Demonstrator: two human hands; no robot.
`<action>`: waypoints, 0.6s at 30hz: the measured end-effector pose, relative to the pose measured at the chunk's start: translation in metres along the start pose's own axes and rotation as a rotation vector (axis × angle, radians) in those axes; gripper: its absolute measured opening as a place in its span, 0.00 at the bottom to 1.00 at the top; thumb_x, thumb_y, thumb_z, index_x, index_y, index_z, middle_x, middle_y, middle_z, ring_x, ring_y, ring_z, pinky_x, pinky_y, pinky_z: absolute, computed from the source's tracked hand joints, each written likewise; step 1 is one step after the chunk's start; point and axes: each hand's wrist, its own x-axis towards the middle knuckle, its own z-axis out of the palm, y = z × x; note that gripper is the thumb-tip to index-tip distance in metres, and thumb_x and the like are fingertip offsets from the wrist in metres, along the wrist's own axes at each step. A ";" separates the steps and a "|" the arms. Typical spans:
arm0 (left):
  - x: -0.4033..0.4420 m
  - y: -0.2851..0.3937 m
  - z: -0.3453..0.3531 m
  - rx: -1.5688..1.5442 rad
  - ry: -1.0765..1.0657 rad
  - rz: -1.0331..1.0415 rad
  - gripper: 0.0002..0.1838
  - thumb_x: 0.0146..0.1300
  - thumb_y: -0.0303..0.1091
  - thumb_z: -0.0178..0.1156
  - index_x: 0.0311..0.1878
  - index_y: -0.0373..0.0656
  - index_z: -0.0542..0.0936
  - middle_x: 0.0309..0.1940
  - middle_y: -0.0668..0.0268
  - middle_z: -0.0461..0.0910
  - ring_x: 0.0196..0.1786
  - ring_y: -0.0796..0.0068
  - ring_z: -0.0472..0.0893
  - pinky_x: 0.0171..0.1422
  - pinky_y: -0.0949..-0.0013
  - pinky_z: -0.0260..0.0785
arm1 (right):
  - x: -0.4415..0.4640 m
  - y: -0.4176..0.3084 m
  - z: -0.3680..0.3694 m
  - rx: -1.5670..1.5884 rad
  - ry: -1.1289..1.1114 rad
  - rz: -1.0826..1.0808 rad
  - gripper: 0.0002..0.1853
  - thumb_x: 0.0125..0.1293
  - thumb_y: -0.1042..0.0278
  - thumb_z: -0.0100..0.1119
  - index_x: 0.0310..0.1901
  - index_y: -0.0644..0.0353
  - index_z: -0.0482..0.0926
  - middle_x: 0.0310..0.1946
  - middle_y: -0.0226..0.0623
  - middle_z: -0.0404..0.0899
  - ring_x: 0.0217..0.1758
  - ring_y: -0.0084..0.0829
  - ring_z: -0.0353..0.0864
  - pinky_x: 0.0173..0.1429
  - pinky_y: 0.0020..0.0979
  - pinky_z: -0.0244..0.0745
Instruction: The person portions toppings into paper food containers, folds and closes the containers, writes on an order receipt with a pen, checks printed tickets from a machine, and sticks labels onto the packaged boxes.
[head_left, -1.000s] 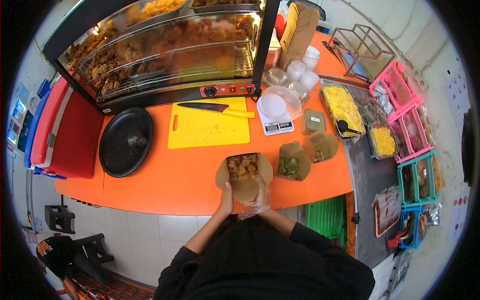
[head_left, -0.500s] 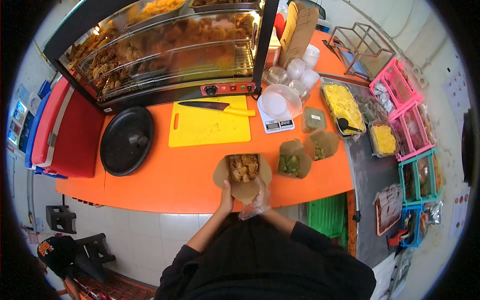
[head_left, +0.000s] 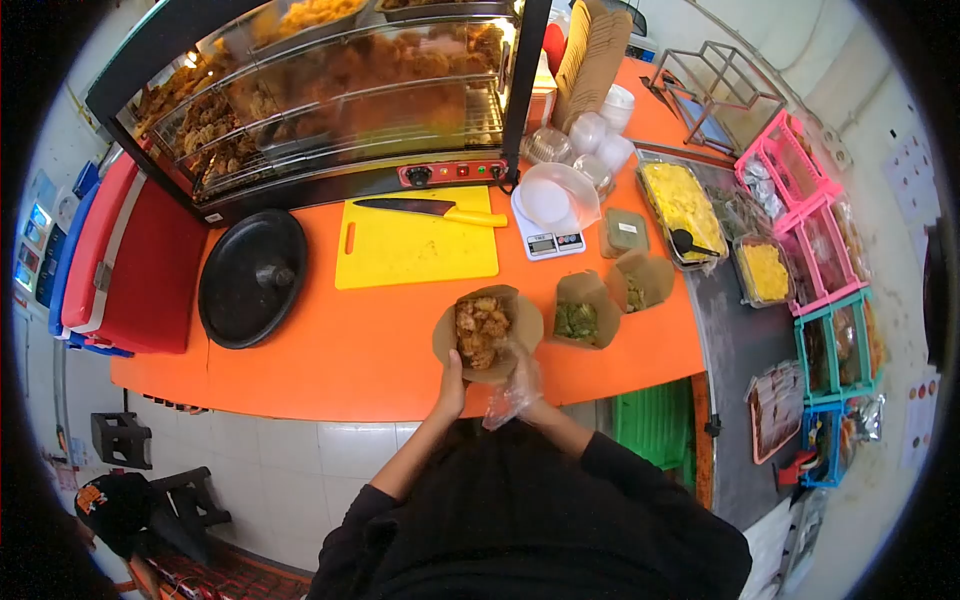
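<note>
A brown cardboard food box [head_left: 526,322] with chopped fried chicken [head_left: 481,330] in it stands at the front of the orange counter, its flaps spread. My left hand [head_left: 452,388] grips its left side, thumb up along the wall. On the near right side my right hand [head_left: 520,388], in a loose clear plastic glove, holds the box wall; its fingers are partly blurred. Just to the right are two similar open boxes, one with green leafy food [head_left: 577,320], the other box [head_left: 650,279] also holding something greenish.
Behind lies a yellow cutting board [head_left: 415,255] with a yellow-handled knife [head_left: 430,208]. A kitchen scale [head_left: 548,243] bears a clear bowl. A black round pan [head_left: 240,300] sits left, below a heated display case [head_left: 340,180]. Yellow food trays [head_left: 683,205] stand right. A person [head_left: 125,510] is at lower left.
The food box has tipped, and more of the chicken shows. Its near flap no longer lies spread toward me. My gloved hand has shifted slightly along the right side.
</note>
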 end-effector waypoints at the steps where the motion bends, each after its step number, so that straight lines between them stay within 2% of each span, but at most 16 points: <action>1: 0.000 0.004 0.006 -0.040 0.036 -0.033 0.39 0.67 0.63 0.32 0.68 0.39 0.50 0.66 0.58 0.57 0.68 0.64 0.58 0.70 0.59 0.52 | 0.000 -0.001 0.003 0.032 0.025 -0.015 0.22 0.62 0.57 0.53 0.51 0.68 0.71 0.47 0.42 0.73 0.47 0.32 0.74 0.49 0.31 0.71; 2: 0.002 0.010 0.011 -0.077 0.071 -0.063 0.39 0.67 0.63 0.32 0.68 0.38 0.50 0.66 0.58 0.57 0.68 0.64 0.58 0.70 0.59 0.52 | 0.001 -0.001 0.008 0.066 0.048 -0.031 0.23 0.62 0.57 0.52 0.51 0.68 0.71 0.47 0.42 0.74 0.47 0.32 0.74 0.49 0.31 0.71; 5: -0.003 0.016 0.010 -0.012 0.020 0.023 0.40 0.66 0.64 0.33 0.68 0.39 0.50 0.66 0.57 0.57 0.68 0.64 0.58 0.71 0.58 0.51 | -0.006 0.000 0.006 0.046 0.070 0.006 0.23 0.62 0.56 0.52 0.52 0.68 0.71 0.47 0.41 0.74 0.47 0.31 0.74 0.49 0.31 0.71; 8: -0.001 0.016 0.009 -0.071 0.036 -0.029 0.41 0.64 0.66 0.35 0.69 0.41 0.50 0.66 0.57 0.57 0.69 0.63 0.58 0.69 0.59 0.53 | -0.002 0.004 0.004 0.030 0.066 -0.002 0.24 0.62 0.56 0.53 0.52 0.69 0.70 0.47 0.41 0.74 0.47 0.30 0.74 0.49 0.32 0.71; 11: -0.006 0.026 0.003 0.138 0.021 -0.122 0.42 0.63 0.68 0.33 0.70 0.44 0.50 0.66 0.57 0.57 0.66 0.64 0.62 0.65 0.60 0.57 | -0.016 -0.020 0.015 -0.023 0.072 0.022 0.25 0.62 0.56 0.53 0.53 0.68 0.70 0.48 0.42 0.74 0.48 0.31 0.74 0.50 0.32 0.70; 14: -0.016 0.007 -0.013 0.165 0.003 0.208 0.45 0.60 0.73 0.29 0.70 0.47 0.49 0.65 0.57 0.59 0.61 0.64 0.67 0.61 0.59 0.59 | -0.020 -0.030 -0.005 -0.109 0.027 0.079 0.28 0.62 0.50 0.51 0.56 0.65 0.69 0.48 0.42 0.74 0.47 0.31 0.74 0.46 0.32 0.73; 15: -0.017 0.018 -0.007 0.193 -0.013 0.222 0.45 0.60 0.73 0.29 0.70 0.47 0.50 0.64 0.57 0.60 0.60 0.65 0.67 0.61 0.59 0.59 | -0.022 -0.032 -0.021 -0.134 0.010 0.096 0.30 0.62 0.47 0.51 0.57 0.64 0.69 0.48 0.42 0.73 0.46 0.30 0.75 0.43 0.31 0.74; 17: -0.024 0.049 0.010 0.248 -0.047 0.250 0.46 0.59 0.74 0.27 0.70 0.48 0.50 0.64 0.57 0.60 0.59 0.65 0.68 0.60 0.57 0.59 | -0.047 -0.050 -0.054 -0.328 -0.073 -0.455 0.28 0.62 0.50 0.53 0.55 0.64 0.70 0.47 0.41 0.74 0.46 0.31 0.76 0.45 0.31 0.75; 18: -0.018 0.046 0.008 0.313 -0.051 0.193 0.44 0.60 0.72 0.30 0.70 0.48 0.51 0.64 0.57 0.60 0.60 0.64 0.68 0.60 0.57 0.59 | -0.060 -0.066 -0.067 -0.237 -0.028 -0.478 0.26 0.62 0.52 0.54 0.55 0.64 0.70 0.46 0.41 0.75 0.45 0.32 0.77 0.45 0.32 0.76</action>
